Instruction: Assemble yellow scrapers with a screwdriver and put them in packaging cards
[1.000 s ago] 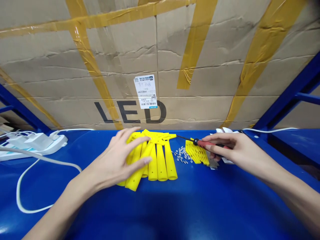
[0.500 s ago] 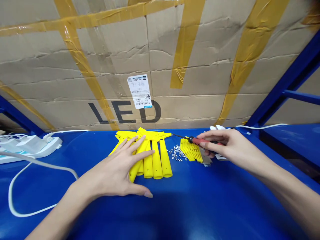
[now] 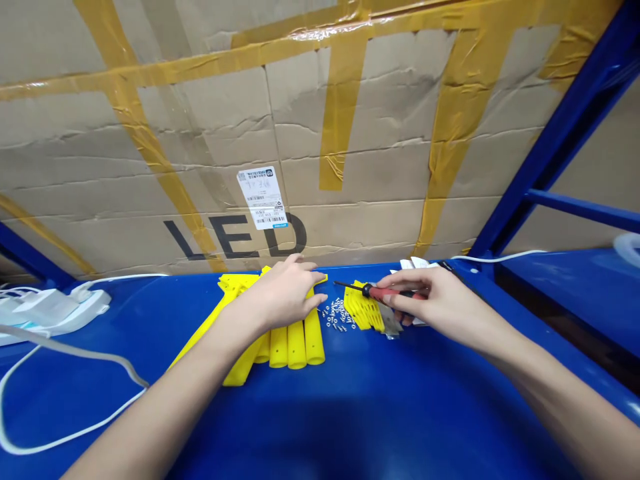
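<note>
My right hand [image 3: 425, 293] is wrapped round the red and black handle of a screwdriver [image 3: 383, 293], whose thin dark shaft points left. Under the screwdriver lies a stack of small flat yellow plastic pieces [image 3: 361, 310]. Over the far ends of several yellow plastic tubes [image 3: 296, 347] hovers or rests my left hand [image 3: 285, 293], thumb and fingers apart; I cannot tell whether it touches them. Its palm hides part of the tubes. Small silvery screws and nuts [image 3: 336, 316] lie scattered between the tubes and the small pieces.
A large taped cardboard box [image 3: 225, 147] stands behind the blue table [image 3: 320, 427]. On the left are a white power strip [image 3: 75, 307] and a looped white cable [image 3: 70, 437]. A blue metal frame [image 3: 520, 180] rises at the right.
My left hand has moved up and to the right over the far ends of the yellow tubes. My right hand still holds the screwdriver. The view has shifted slightly.
</note>
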Tool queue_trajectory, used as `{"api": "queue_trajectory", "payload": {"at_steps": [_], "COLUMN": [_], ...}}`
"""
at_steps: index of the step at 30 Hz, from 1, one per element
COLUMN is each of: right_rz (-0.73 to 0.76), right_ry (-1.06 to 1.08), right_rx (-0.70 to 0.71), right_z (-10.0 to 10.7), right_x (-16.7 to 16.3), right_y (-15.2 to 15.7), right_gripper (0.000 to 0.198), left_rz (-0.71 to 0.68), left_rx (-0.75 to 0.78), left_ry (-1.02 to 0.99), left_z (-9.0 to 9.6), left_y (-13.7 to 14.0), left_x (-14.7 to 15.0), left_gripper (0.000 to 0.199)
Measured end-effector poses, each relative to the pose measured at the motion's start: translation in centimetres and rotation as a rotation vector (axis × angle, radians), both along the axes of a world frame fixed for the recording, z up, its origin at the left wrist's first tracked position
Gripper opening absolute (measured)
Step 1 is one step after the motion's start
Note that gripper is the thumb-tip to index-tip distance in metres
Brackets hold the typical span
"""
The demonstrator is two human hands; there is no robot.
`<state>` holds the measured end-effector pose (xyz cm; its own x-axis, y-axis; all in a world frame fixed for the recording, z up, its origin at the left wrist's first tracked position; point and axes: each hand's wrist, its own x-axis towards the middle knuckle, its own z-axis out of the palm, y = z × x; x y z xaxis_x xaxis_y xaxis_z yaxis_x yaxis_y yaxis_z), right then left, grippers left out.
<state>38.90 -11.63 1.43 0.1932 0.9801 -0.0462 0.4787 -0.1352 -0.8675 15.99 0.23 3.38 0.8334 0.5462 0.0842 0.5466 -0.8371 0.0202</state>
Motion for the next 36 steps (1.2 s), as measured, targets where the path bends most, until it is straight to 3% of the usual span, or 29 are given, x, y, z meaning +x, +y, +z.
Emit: {"api": "queue_trajectory", "payload": {"at_steps": [6,10,17,24,27,30,32,34,36], "right_rz": [0.086,0.193,0.251,0.158,0.052,-0.136,-0.183,-0.075,0.086], "right_ry": [0.043,0.038,0.059,0.005,0.103,0.430,0.607,0.608,0.448], "right_rx": [0.020,0.013,-0.005,-0.062,-0.052,-0.059,-0.069,-0.092,-0.145], "right_z": [0.8,1.5,1.9,2.1,2.2,2.0,1.9,1.7,1.6], "right_x": [1.3,2.4,3.0,4.9,4.9,4.0,3.3,3.0,2.9], "right_y": [-0.7,-1.4,-1.8,-2.5,-2.4,-1.8,-1.5,-1.5,-1.7], "right_gripper": [0.044,0.040,0.039,0.043,0.044,0.042,0.049,0.063,0.068], "left_rz": [-0.001,-0.019,-0.027,-0.026,-0.023,-0.009,0.004,0.040,0.110], "left_rx": [-0.013,-0.074,-0.150,-0.163,-0.147,-0.105,-0.071,-0.022,0.042], "left_ry": [-0.028,0.021,0.128,0.147,0.124,0.071,0.027,-0.031,-0.120], "left_z": [-0.6,-0.7,-0.6,-0.9,-0.8,-0.5,-0.4,-0.4,-0.6], "left_y": [0.0,0.4,-0.1,-0.4,-0.3,-0.5,-0.9,-1.3,-1.5], "left_x": [0.7,2.4,4.5,4.8,4.4,3.3,2.1,0.6,-1.1], "left_gripper": [0.038,0.032,0.025,0.024,0.021,0.025,0.028,0.032,0.033]}}
